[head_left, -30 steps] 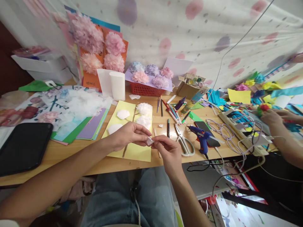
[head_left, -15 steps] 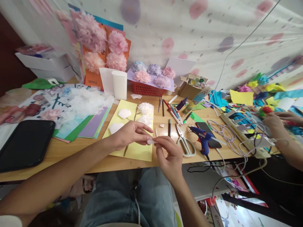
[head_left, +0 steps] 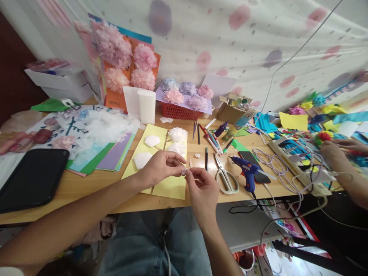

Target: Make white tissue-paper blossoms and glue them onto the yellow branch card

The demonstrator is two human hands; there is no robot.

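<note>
My left hand [head_left: 163, 166] and my right hand [head_left: 202, 188] meet fingertip to fingertip over the right edge of a yellow sheet [head_left: 169, 188]. Between them they pinch a small white piece of paper [head_left: 183, 172], mostly covered by the fingers. On the sheet, two flat white paper shapes [head_left: 152, 141] lie at the left, and two fluffy white paper flowers [head_left: 177, 134] sit at the upper right beside a brown painted stem. My left hand partly covers the lower flower. Scissors [head_left: 226, 177] and a blue glue gun [head_left: 246, 170] lie right of my right hand.
A black tray [head_left: 33, 178] and white tissue [head_left: 110, 126] are at left. Behind stand a red basket [head_left: 181, 111] and a white roll-like object [head_left: 146, 106]. Pens, a phone [head_left: 254, 166], cables and a power strip [head_left: 299, 168] lie right. Another person's hands [head_left: 335, 151] hold flowers.
My fingertips have closed in on the white piece, which now shows smaller and more crumpled. The right hand has shifted slightly left and its fingers are more curled. The view has shifted slightly.
</note>
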